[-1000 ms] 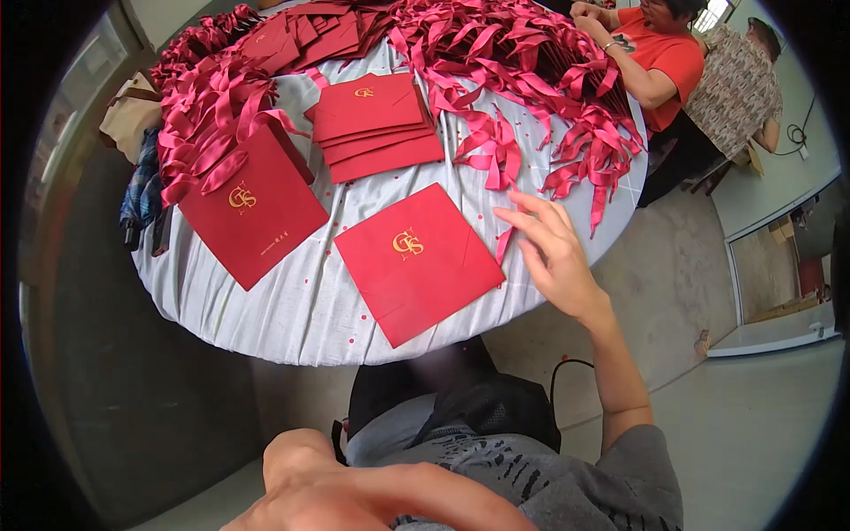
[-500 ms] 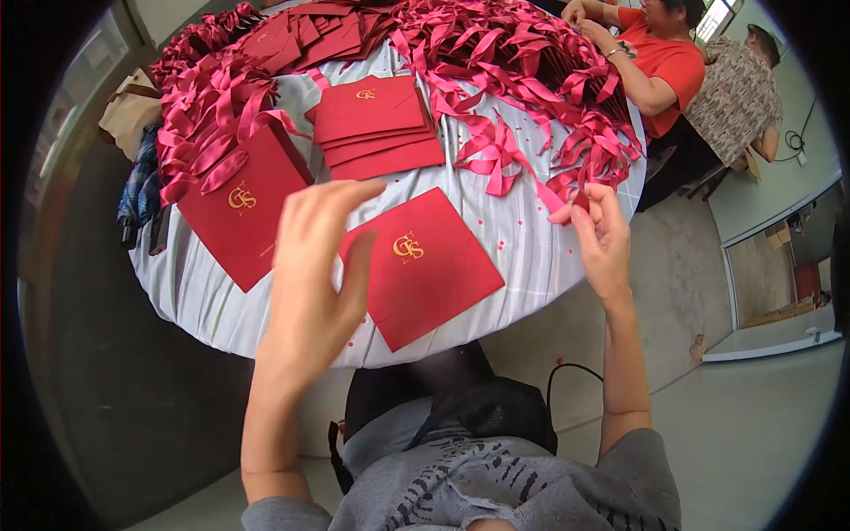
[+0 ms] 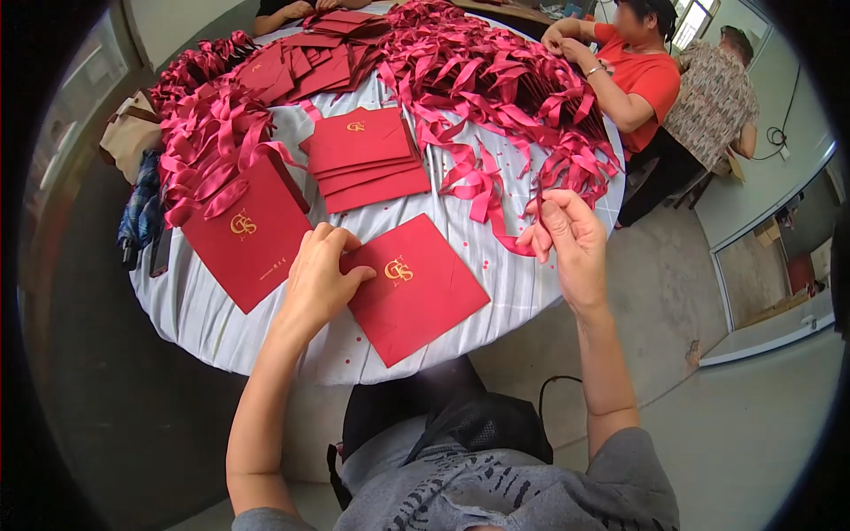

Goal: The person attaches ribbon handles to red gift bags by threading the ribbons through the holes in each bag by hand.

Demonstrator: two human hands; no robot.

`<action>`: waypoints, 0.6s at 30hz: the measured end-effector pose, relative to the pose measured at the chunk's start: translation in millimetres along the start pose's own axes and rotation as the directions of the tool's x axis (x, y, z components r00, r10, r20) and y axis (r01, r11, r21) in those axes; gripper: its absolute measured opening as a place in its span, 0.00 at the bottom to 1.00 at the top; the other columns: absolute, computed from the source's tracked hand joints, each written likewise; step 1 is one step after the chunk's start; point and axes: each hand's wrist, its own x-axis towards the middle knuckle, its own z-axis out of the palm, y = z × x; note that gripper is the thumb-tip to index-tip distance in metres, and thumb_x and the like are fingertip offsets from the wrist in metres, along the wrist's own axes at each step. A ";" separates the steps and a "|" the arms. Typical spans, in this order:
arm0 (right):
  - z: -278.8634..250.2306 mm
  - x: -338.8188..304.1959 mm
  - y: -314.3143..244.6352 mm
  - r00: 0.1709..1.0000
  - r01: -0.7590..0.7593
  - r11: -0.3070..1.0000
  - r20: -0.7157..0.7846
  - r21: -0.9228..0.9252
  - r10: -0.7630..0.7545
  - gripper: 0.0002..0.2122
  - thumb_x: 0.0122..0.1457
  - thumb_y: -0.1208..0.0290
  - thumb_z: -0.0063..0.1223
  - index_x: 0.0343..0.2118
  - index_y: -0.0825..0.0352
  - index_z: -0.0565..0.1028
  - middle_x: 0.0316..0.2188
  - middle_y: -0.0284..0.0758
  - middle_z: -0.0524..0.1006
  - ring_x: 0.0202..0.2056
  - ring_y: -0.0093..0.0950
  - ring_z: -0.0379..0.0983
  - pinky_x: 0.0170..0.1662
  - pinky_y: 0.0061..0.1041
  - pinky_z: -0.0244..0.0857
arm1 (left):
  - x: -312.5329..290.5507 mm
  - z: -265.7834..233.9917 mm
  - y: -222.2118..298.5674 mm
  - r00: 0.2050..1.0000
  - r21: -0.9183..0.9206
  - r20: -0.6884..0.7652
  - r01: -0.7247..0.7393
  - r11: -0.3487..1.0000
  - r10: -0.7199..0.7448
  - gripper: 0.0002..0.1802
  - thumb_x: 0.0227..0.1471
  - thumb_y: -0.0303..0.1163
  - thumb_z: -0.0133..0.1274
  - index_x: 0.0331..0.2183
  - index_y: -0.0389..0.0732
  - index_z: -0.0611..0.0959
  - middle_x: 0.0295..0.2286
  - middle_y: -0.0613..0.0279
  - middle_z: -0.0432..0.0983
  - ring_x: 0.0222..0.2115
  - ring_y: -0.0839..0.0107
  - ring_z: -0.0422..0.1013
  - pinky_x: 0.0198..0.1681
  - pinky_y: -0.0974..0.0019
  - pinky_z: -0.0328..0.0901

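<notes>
A flat red paper bag [image 3: 423,288] with a gold emblem lies in front of me on the table. My left hand [image 3: 320,276] is closed on its left edge, the thumb on top and the other fingers partly hidden. Held up at the right, my right hand [image 3: 574,252] pinches the end of a pink ribbon [image 3: 485,190], which trails back toward the ribbon heap. Left of my left hand lies another red bag [image 3: 250,243] with the same emblem. Beyond the middle bag is a small stack of flat red bags [image 3: 367,159].
A white-clothed round table [image 3: 208,332] carries a big heap of ribboned bags [image 3: 496,75], more ribbons [image 3: 212,133] at left and a red pile [image 3: 301,62] at the back. A co-worker in red [image 3: 637,80] sits far right. An umbrella [image 3: 140,208] hangs by the left edge.
My left hand has come down from above the table onto the bag's left edge. My right hand has shifted slightly left and nearer, drawing the ribbon along.
</notes>
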 end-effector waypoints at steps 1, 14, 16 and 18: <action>2.8 -0.5 -2.9 1.000 -0.005 1.000 -0.014 0.025 0.005 0.09 0.65 0.69 0.41 0.36 0.71 0.69 0.17 0.29 0.67 0.17 0.17 0.64 0.30 0.20 0.66 | 0.3 2.7 -3.5 0.999 -0.032 -0.044 -0.031 0.999 0.030 0.16 0.38 0.28 0.63 0.32 0.35 0.77 0.32 0.56 0.69 0.37 0.62 0.67 0.42 0.64 0.64; 54.2 2.0 -43.3 0.875 0.483 0.748 0.294 -0.456 -0.385 0.12 0.52 0.79 0.55 0.41 0.69 0.73 0.27 0.39 0.74 0.25 0.34 0.72 0.29 0.27 0.66 | -26.7 -37.0 71.6 0.724 0.333 -0.423 -0.435 0.836 0.545 0.13 0.36 0.21 0.56 0.30 0.38 0.75 0.30 0.59 0.67 0.33 0.61 0.64 0.37 0.60 0.58; 59.6 -5.2 -37.4 0.865 0.502 0.711 0.267 -0.493 -0.426 0.12 0.52 0.79 0.55 0.41 0.69 0.73 0.27 0.40 0.74 0.25 0.36 0.73 0.29 0.30 0.67 | -32.7 -38.1 76.6 0.713 0.398 -0.385 -0.445 0.802 0.586 0.11 0.38 0.24 0.55 0.30 0.38 0.75 0.31 0.60 0.67 0.33 0.63 0.64 0.37 0.62 0.57; 62.9 -10.1 -39.0 0.858 0.511 0.697 0.256 -0.504 -0.444 0.10 0.52 0.79 0.55 0.39 0.69 0.72 0.26 0.39 0.74 0.25 0.36 0.73 0.28 0.30 0.67 | -38.1 -40.1 78.3 0.715 0.426 -0.354 -0.450 0.785 0.602 0.11 0.38 0.25 0.54 0.30 0.39 0.75 0.28 0.64 0.68 0.32 0.66 0.64 0.37 0.62 0.56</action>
